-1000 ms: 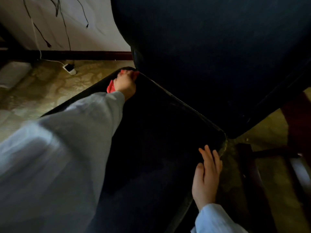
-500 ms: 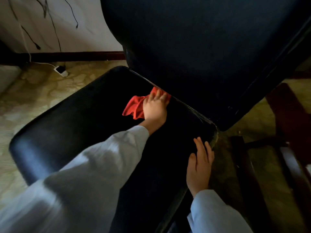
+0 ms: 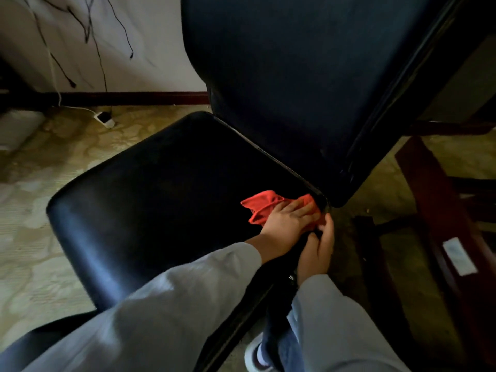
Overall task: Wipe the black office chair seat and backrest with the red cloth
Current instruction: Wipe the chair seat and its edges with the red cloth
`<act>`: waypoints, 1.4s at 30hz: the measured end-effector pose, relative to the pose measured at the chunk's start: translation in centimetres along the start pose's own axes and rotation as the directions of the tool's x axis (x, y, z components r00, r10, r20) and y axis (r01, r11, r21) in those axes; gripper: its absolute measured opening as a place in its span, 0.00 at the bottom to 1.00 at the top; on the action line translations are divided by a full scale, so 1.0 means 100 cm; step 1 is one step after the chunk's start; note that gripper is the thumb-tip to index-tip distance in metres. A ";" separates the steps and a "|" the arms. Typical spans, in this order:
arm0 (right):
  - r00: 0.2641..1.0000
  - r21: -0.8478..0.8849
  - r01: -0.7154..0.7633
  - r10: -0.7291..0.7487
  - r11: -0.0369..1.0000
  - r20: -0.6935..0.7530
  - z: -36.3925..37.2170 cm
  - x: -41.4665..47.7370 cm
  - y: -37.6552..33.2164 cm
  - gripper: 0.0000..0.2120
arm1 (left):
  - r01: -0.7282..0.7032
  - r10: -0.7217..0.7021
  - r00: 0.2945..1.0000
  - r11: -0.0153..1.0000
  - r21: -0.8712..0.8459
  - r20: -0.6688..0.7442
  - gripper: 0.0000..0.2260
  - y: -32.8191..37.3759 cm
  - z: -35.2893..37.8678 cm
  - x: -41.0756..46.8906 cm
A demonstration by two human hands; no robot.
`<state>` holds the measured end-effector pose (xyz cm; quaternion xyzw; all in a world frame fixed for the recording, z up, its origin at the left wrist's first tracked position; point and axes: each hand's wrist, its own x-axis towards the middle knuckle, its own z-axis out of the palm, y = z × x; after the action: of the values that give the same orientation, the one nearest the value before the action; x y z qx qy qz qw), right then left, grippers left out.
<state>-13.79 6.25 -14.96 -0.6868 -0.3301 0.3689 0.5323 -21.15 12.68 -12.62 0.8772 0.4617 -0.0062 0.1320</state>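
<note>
The black office chair seat [image 3: 161, 197] fills the middle of the view, and its tall backrest [image 3: 295, 76] rises behind it to the right. My left hand [image 3: 287, 224] presses the red cloth [image 3: 261, 204] flat onto the seat's rear right corner, with its fingers lying straight over the cloth. Part of the cloth bunches out to the left of the hand. Right beside it, my right hand [image 3: 318, 251] rests on the seat's right edge, its fingertips almost touching the cloth.
Dark red wooden furniture [image 3: 434, 210] stands close on the right. A white plug adapter [image 3: 104, 120] lies on the patterned floor by the wall, with cables [image 3: 99, 49] hanging above it. My shoe [image 3: 257, 353] is under the seat's near edge.
My left hand has swept the cloth along the seat's back edge from the far left corner to the right corner, ending beside my right hand, which stayed on the seat edge.
</note>
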 end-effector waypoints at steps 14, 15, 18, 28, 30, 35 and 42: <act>0.784 -0.588 0.570 -0.164 0.574 0.599 -0.025 -0.054 0.005 0.28 | -0.240 0.130 0.936 0.916 -0.322 -0.328 0.13 -0.042 0.021 -0.233; 0.771 -0.594 0.586 -0.155 0.550 0.617 -0.023 -0.060 0.005 0.28 | -0.192 0.006 0.927 0.867 -0.461 -0.374 0.11 -0.048 0.014 -0.241; 0.721 -0.587 0.647 -0.140 0.486 0.678 -0.015 -0.078 0.008 0.30 | 0.034 -0.358 0.781 0.842 -0.538 -0.511 0.11 -0.067 0.000 -0.251; 0.815 -0.675 0.513 -0.054 0.530 0.577 -0.012 -0.098 0.001 0.25 | 0.599 -0.727 0.603 0.685 -0.416 -0.328 0.16 -0.071 0.022 -0.168; 0.839 -0.648 0.490 -0.116 0.582 0.531 -0.009 -0.097 0.002 0.25 | 0.503 -0.604 0.717 0.794 -0.341 -0.349 0.16 -0.047 0.028 -0.161; 0.876 -0.490 0.453 -0.271 0.745 0.399 0.004 -0.095 -0.008 0.26 | 0.252 -0.310 0.903 0.943 -0.218 -0.297 0.17 -0.011 0.038 -0.183; 0.735 -0.377 0.646 -0.407 0.664 0.542 0.024 -0.118 0.003 0.22 | -0.093 -0.431 0.805 0.586 -0.805 -0.407 0.12 -0.039 0.000 -0.261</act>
<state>-21.82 -2.66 -13.78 -0.5845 -0.7132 0.2207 0.3179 -39.26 -6.33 -10.01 0.6339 0.5176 0.4454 0.3631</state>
